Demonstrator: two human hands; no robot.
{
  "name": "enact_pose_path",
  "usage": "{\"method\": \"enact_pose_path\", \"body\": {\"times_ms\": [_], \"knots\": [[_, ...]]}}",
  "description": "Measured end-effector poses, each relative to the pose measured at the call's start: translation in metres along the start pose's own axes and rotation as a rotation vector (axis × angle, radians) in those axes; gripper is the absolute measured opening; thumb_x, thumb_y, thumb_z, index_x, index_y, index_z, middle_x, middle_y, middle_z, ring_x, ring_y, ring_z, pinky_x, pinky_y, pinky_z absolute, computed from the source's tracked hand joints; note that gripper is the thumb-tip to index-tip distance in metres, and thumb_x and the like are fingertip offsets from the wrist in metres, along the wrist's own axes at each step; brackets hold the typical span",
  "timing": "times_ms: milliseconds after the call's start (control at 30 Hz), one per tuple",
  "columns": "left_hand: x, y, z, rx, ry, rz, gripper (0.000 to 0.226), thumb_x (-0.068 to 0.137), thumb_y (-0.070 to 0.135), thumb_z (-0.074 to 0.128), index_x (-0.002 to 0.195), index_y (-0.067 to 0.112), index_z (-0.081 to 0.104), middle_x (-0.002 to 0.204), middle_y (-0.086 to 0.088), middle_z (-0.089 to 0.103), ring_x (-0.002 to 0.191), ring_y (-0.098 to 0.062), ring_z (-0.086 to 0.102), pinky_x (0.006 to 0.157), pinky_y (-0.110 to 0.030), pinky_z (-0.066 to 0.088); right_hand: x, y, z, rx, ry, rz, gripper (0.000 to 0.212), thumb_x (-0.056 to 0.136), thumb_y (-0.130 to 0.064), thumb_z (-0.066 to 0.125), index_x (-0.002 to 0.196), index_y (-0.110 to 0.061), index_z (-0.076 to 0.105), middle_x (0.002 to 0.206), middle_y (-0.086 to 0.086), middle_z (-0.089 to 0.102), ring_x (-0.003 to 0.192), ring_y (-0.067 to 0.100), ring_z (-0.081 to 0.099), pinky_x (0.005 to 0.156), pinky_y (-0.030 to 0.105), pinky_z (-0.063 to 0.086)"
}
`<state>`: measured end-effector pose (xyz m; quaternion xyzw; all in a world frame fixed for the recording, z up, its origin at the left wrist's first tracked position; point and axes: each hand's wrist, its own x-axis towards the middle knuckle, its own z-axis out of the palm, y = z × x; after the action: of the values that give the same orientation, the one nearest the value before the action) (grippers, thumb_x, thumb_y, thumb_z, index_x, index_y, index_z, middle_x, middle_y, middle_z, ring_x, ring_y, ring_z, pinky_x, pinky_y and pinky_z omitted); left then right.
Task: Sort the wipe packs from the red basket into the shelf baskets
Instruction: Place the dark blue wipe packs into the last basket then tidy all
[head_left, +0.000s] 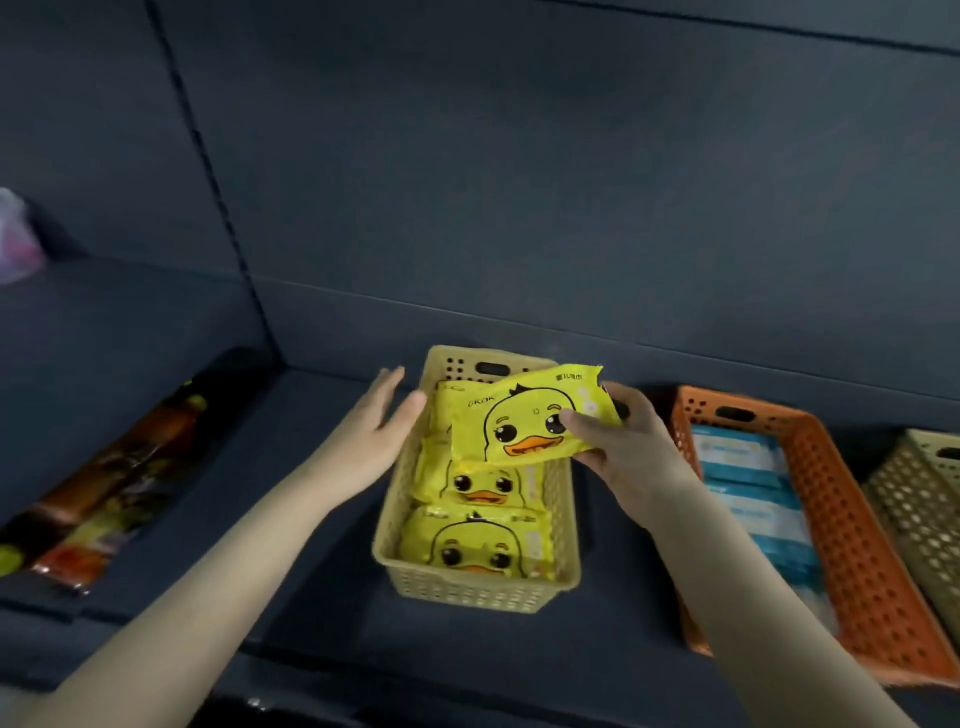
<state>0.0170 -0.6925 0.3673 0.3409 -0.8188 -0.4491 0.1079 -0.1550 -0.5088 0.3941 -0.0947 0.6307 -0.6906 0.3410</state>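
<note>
A pale yellow shelf basket (566, 525) stands on the dark shelf with several yellow duck wipe packs (480, 486) lying flat in it. My right hand (621, 441) grips another yellow duck wipe pack (524, 421) by its right edge, tilted just above the basket's far half. My left hand (376, 426) is open, fingers extended, touching the basket's left rim near the far corner. To the right, an orange shelf basket (852, 525) holds blue and white wipe packs (753, 499). The red basket is out of sight.
A beige perforated basket (919, 499) sits at the far right edge. Dark snack packets (109, 483) lie on the shelf at the left, and a pinkish bag (15, 239) rests higher at the far left. The shelf's back wall rises behind the baskets.
</note>
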Motion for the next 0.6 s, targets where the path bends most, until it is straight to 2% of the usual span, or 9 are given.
{"method": "enact_pose_path", "body": {"times_ms": [133, 233, 333, 400, 500, 567, 600], "knots": [[0.001, -0.012, 0.01, -0.227, -0.151, -0.126, 0.079, 0.088, 0.071, 0.019, 0.154, 0.031, 0.002, 0.161, 0.012, 0.006, 0.147, -0.009, 0.01, 0.118, -0.037, 0.011, -0.004, 0.019, 0.026, -0.182, 0.04, 0.031, 0.058, 0.078, -0.003, 0.075, 0.126, -0.016, 0.047, 0.106, 0.007, 0.067, 0.09, 0.021, 0.071, 0.069, 0.032, 0.058], [0.001, -0.013, 0.019, -0.306, -0.243, -0.134, 0.067, 0.094, 0.064, 0.012, 0.153, 0.035, 0.003, 0.159, 0.012, 0.013, 0.146, -0.011, 0.015, 0.116, -0.036, 0.016, -0.015, 0.03, 0.032, -0.352, 0.028, 0.043, 0.07, 0.075, -0.003, 0.078, 0.13, -0.029, 0.042, 0.111, 0.007, 0.065, 0.09, 0.024, 0.071, 0.067, 0.037, 0.06], [0.004, -0.016, 0.022, -0.357, -0.22, -0.172, 0.067, 0.093, 0.066, 0.01, 0.152, 0.036, 0.006, 0.16, 0.011, 0.014, 0.146, -0.013, 0.016, 0.116, -0.04, 0.017, -0.024, 0.039, 0.032, -0.458, -0.08, 0.074, 0.083, 0.076, -0.001, 0.077, 0.135, -0.042, 0.035, 0.118, -0.001, 0.06, 0.098, 0.024, 0.068, 0.07, 0.042, 0.061], [0.007, -0.018, 0.022, -0.373, -0.202, -0.192, 0.067, 0.093, 0.067, 0.01, 0.152, 0.036, 0.009, 0.16, 0.011, 0.016, 0.146, -0.014, 0.017, 0.115, -0.04, 0.017, -0.029, 0.04, 0.03, -0.508, -0.179, 0.157, 0.082, 0.077, -0.002, 0.076, 0.134, -0.045, 0.037, 0.121, -0.004, 0.056, 0.104, 0.023, 0.065, 0.072, 0.044, 0.061], [0.009, -0.018, 0.023, -0.373, -0.18, -0.199, 0.069, 0.093, 0.068, 0.012, 0.153, 0.034, 0.011, 0.159, 0.008, 0.02, 0.145, -0.016, 0.021, 0.115, -0.041, 0.02, -0.033, 0.035, 0.031, -0.755, -0.32, 0.219, 0.07, 0.08, -0.014, 0.076, 0.132, -0.043, 0.04, 0.125, -0.007, 0.052, 0.104, 0.015, 0.062, 0.077, 0.034, 0.06], [0.008, -0.017, 0.023, -0.364, -0.174, -0.181, 0.066, 0.095, 0.064, 0.014, 0.152, 0.032, 0.014, 0.158, 0.007, 0.024, 0.143, -0.016, 0.026, 0.111, -0.037, 0.024, -0.033, 0.034, 0.035, -0.992, -0.354, 0.161, 0.068, 0.082, -0.02, 0.075, 0.136, -0.039, 0.038, 0.128, -0.009, 0.047, 0.104, 0.008, 0.057, 0.078, 0.023, 0.056], [0.008, -0.017, 0.023, -0.362, -0.171, -0.161, 0.064, 0.096, 0.062, 0.014, 0.152, 0.031, 0.015, 0.156, 0.007, 0.028, 0.14, -0.013, 0.03, 0.107, -0.033, 0.027, -0.031, 0.035, 0.038, -1.124, -0.347, 0.106, 0.069, 0.082, -0.025, 0.075, 0.139, -0.037, 0.037, 0.134, -0.007, 0.043, 0.111, 0.01, 0.053, 0.083, 0.023, 0.053]]}}
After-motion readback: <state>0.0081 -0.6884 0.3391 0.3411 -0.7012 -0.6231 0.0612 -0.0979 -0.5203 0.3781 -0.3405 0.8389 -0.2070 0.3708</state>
